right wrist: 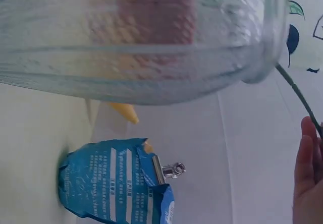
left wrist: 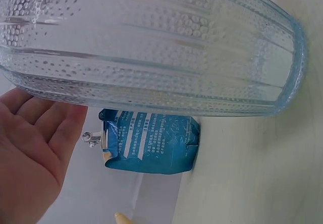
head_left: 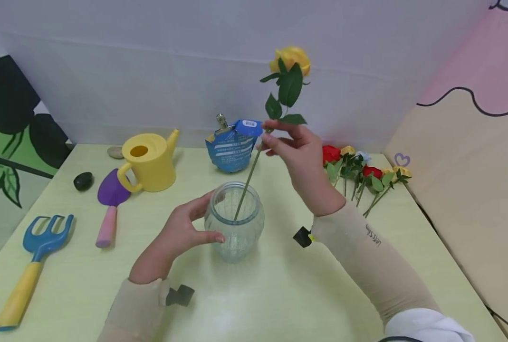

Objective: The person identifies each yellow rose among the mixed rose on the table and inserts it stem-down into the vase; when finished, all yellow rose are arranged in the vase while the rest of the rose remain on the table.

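Note:
My right hand (head_left: 298,156) pinches the green stem of a yellow rose (head_left: 294,61) below its leaves. The bloom points up and the stem (head_left: 248,180) slants down through the mouth of a clear ribbed glass vase (head_left: 236,237). Around the vase's left side goes my left hand (head_left: 185,230), thumb at the front and fingers behind. In the left wrist view, the fingers (left wrist: 43,113) lie against the dimpled glass (left wrist: 151,47). The right wrist view shows the stem (right wrist: 298,93) passing over the rim, with the right fingertips (right wrist: 305,153) on it at the edge.
Behind the vase stands a blue bag (head_left: 232,149) closed with a metal clip. Red, yellow and pale blue flowers (head_left: 365,168) lie at right. Leftward are a yellow watering can (head_left: 155,166), a purple trowel (head_left: 110,194), a blue hand fork (head_left: 44,242) and dark and grey stones (head_left: 83,181).

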Demonstrator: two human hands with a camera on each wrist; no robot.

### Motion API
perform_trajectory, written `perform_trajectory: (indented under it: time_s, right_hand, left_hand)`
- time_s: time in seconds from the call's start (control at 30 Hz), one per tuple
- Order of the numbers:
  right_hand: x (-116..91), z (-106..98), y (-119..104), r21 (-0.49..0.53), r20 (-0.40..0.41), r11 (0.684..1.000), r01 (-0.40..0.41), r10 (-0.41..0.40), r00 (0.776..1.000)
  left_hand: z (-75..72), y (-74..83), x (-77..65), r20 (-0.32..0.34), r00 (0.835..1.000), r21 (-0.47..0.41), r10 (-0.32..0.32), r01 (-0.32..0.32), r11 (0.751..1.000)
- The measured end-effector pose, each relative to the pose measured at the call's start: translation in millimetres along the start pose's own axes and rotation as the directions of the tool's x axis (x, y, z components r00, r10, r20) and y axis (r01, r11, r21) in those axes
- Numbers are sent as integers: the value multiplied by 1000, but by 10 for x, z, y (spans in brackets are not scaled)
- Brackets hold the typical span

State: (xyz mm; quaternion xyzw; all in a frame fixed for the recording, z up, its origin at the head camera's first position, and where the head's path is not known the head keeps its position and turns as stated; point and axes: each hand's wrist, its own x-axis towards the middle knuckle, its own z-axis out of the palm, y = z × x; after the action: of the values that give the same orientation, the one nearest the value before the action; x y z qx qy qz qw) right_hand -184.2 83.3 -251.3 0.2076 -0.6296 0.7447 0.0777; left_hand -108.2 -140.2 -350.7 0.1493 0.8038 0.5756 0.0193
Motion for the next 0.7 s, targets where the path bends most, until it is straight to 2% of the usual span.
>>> perform_trajectory:
  time_s: [0.13, 0.23, 0.43, 0.6, 0.7]
  right_hand:
    - [-193, 70, 129, -72, 99, 997, 5, 2, 995]
    - [-307, 111, 207, -92, 140, 996, 9, 4, 990]
    - [-471, 91, 306, -226, 218, 973, 43, 7, 976]
    - [-568, -14, 317, -206, 306, 978, 27, 38, 951]
    - [-586, -44, 305, -145, 298, 988, -44, 86, 951]
  left_hand:
    - [4, 9, -5, 1, 1000, -2, -17, 17, 1000]
    - [6, 17, -3, 3, 1000, -2, -23, 23, 1000]
    - [16, 15, 1, 6, 1000, -2, -13, 13, 1000]
    - [9, 24, -7, 8, 1000, -2, -24, 24, 1000]
    - [2, 23, -9, 9, 1000, 3, -28, 28, 1000]
